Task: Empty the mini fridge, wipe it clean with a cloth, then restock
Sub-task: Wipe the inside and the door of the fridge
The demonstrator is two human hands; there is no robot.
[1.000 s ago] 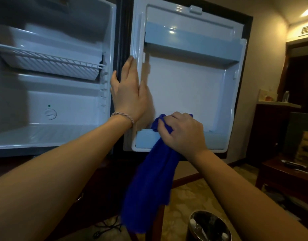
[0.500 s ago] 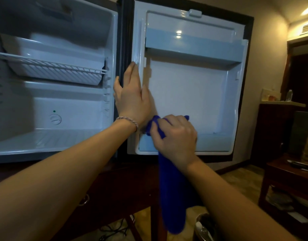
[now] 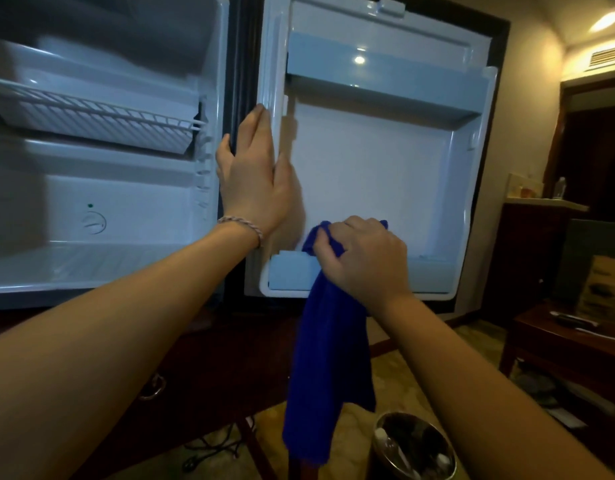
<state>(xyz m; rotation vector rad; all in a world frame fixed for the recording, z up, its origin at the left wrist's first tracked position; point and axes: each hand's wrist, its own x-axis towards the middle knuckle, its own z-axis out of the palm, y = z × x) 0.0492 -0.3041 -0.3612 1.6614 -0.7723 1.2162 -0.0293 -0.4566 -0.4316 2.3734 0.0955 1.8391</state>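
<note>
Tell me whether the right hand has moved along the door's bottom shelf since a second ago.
Yes. The right hand, gripping the cloth, slid left toward the shelf's hinge-side end, then back right to roughly mid-shelf.

A round dark metal waste bin (image 3: 415,448) stands on the patterned floor; a dark wooden side table (image 3: 555,336) sits at right.

Since half a second ago, the right hand (image 3: 363,259), gripping the bunched blue microfibre cloth (image 3: 328,362), has slid rightward along the lower shelf of the white plastic fridge door (image 3: 375,168), leaving a gap from the left hand (image 3: 256,181). The cloth's hanging tail now spreads wider. A round metal waste bin (image 3: 415,448) shows more fully at lower right.
</note>
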